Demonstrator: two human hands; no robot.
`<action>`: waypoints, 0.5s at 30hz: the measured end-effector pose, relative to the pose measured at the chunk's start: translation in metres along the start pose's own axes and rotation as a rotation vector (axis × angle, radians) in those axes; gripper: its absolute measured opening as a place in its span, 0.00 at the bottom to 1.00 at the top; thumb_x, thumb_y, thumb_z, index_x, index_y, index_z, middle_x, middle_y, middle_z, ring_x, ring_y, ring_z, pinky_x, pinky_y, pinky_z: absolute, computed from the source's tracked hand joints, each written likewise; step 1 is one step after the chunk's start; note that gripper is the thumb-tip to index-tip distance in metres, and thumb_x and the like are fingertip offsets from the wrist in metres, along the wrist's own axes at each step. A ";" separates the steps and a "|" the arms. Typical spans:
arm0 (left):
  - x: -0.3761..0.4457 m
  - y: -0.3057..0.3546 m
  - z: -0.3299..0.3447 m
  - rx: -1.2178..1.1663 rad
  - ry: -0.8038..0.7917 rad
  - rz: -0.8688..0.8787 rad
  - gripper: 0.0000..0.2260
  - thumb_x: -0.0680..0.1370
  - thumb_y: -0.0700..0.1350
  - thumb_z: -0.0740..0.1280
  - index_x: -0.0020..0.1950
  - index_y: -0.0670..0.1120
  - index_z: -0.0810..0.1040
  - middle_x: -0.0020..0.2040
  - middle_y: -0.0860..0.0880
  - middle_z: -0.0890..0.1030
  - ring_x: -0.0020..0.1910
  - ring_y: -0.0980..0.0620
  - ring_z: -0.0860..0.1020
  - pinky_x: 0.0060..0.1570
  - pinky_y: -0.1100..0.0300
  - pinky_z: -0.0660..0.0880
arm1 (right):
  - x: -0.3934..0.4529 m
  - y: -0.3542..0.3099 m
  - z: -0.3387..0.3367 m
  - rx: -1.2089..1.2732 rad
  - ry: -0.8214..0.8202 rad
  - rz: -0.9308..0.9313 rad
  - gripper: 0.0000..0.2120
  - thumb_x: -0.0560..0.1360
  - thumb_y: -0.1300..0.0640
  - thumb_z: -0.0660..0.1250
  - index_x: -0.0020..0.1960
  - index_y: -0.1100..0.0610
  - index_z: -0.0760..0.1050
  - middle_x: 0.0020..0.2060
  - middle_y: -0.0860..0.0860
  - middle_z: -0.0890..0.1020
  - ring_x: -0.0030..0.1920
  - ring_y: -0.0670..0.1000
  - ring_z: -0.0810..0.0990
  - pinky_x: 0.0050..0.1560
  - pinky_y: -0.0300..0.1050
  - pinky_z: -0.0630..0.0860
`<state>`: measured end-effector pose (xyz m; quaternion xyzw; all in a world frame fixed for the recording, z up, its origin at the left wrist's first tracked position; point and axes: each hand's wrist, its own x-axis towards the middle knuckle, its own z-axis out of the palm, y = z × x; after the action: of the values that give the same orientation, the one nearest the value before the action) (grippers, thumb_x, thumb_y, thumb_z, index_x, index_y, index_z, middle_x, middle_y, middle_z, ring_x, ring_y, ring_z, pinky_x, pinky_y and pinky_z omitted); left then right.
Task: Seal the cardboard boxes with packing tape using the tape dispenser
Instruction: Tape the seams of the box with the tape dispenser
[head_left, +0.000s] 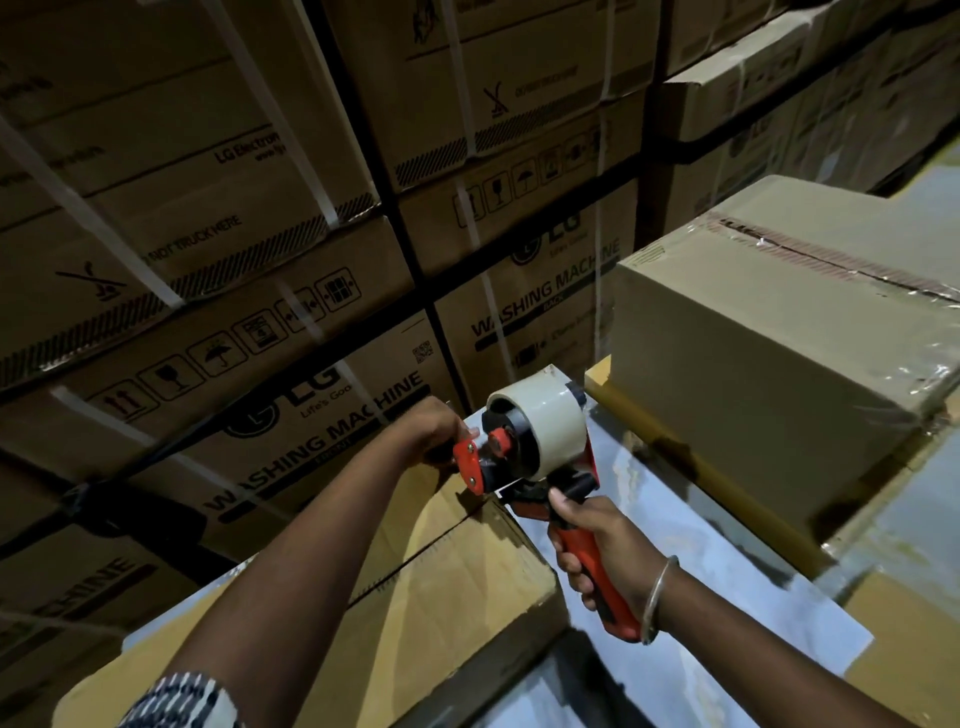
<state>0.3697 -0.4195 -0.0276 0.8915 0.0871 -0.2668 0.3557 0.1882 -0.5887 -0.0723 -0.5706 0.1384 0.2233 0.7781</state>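
Two bare forearms in shot, both uncovered from elbow down. Left arm (291, 561): patterned sleeve (182, 701) at bottom edge, dark-and-white woven print, small blocky checks, hem sitting near elbow. Left hand (436, 434): no ring or watch visible. Right hand (597, 540): thin silver metal bangle (658, 597) on wrist, plain, smooth, loose-fitting. Right sleeve out of frame.

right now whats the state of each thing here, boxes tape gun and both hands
near box: top seam open, untaped
tape dispenser: roll loaded, front end at the near box's far edge
right hand: grips the dispenser handle
left hand: at the dispenser's front, fingers hidden
far box: top seam taped
stacked washing machine boxes: closed, strapped
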 end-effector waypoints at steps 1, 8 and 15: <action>0.004 0.000 0.000 0.040 0.049 0.022 0.09 0.77 0.34 0.68 0.37 0.38 0.78 0.32 0.44 0.76 0.28 0.50 0.75 0.31 0.58 0.74 | -0.002 0.003 0.000 -0.002 0.014 0.012 0.25 0.71 0.35 0.66 0.34 0.57 0.69 0.27 0.54 0.68 0.24 0.51 0.62 0.27 0.41 0.59; 0.020 -0.004 -0.013 0.161 0.262 0.102 0.11 0.79 0.40 0.70 0.37 0.39 0.82 0.25 0.51 0.78 0.23 0.60 0.77 0.25 0.64 0.74 | -0.013 0.014 0.007 0.024 0.054 0.058 0.26 0.69 0.33 0.66 0.32 0.56 0.70 0.26 0.53 0.68 0.24 0.51 0.62 0.26 0.40 0.59; 0.029 -0.009 -0.015 0.239 0.333 0.111 0.09 0.74 0.48 0.75 0.39 0.44 0.85 0.35 0.49 0.83 0.35 0.54 0.79 0.36 0.60 0.75 | -0.009 0.006 0.011 0.034 0.071 0.077 0.26 0.75 0.34 0.64 0.33 0.56 0.70 0.26 0.53 0.67 0.23 0.50 0.62 0.26 0.39 0.59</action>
<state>0.3969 -0.4040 -0.0395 0.9625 0.0633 -0.1043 0.2425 0.1773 -0.5785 -0.0700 -0.5591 0.1916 0.2305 0.7730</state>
